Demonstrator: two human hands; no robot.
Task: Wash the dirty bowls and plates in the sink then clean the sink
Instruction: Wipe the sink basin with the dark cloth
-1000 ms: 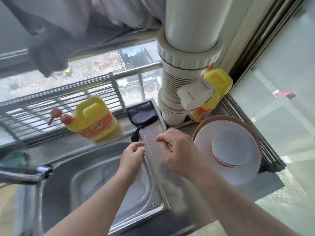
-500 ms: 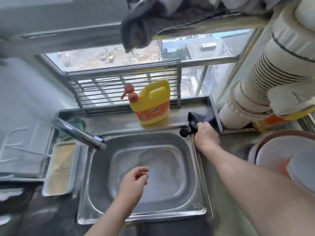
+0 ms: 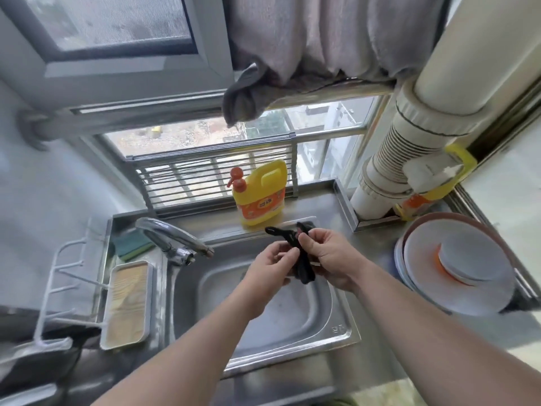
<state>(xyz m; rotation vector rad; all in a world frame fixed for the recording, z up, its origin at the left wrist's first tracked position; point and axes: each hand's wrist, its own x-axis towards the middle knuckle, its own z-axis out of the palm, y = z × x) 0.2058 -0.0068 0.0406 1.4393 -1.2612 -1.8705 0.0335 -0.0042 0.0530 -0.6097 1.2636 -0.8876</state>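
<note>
Hands at work above steel sink: left hand and right hand pinching black cloth, fingers curled; washed plates stacked at table's right edge.

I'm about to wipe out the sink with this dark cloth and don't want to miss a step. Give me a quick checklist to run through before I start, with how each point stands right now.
1. Cloth in hand: ok. The left hand and right hand both grip the dark cloth above the basin.
2. Sink free of dishes: ok, none seen in the basin.
3. Washed dishes set aside: ok, the stacked plates and bowls sit right of the sink.
4. Faucet running: cannot tell.
5. Detergent within reach: ok, the yellow bottle stands behind the basin.
6. Cloth wet: cannot tell.
</note>
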